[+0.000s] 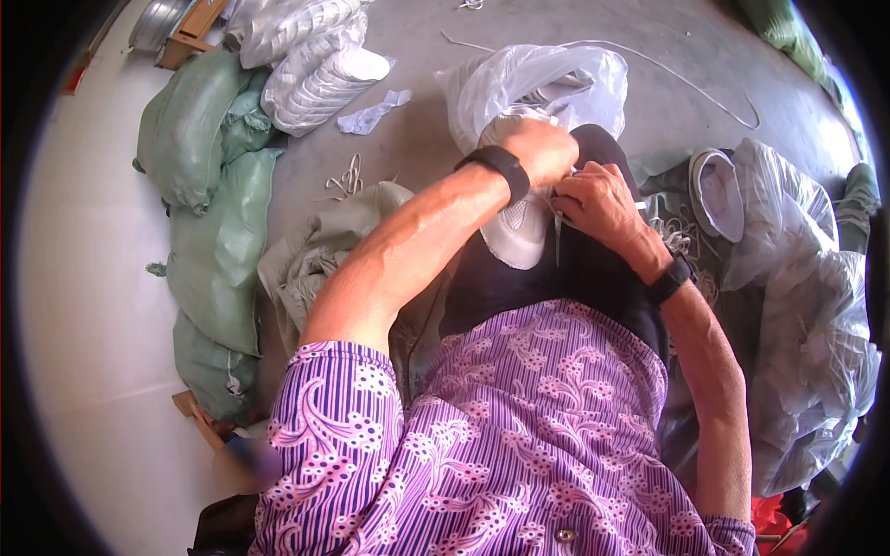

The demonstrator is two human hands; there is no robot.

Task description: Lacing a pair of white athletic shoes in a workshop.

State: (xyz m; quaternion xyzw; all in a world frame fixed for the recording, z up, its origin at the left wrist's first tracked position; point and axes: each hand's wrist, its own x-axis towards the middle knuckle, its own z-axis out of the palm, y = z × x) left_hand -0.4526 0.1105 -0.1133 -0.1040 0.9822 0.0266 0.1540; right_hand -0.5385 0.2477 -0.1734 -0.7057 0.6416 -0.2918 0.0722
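A white shoe [515, 237] with a mesh patch lies across my dark-clad lap, its toe toward me. My left hand [536, 150] is closed over the far part of the shoe, and its fingertips are hidden. Beside it on the right, my right hand [598, 202] pinches at the shoe's lacing, fingers bent together. A white shoelace [558, 239] hangs down below the right fingers. Just beyond my hands an open clear plastic bag [593, 69] holds more pale shoes.
Green woven sacks [218, 255] line the left wall. Plastic-wrapped stacks of white shoe parts [324, 79] stand at the far left. On the right sit a loose pale shoe [717, 195], clear bags [788, 208] and tangled laces [677, 236]. A long cord [686, 79] crosses the grey floor.
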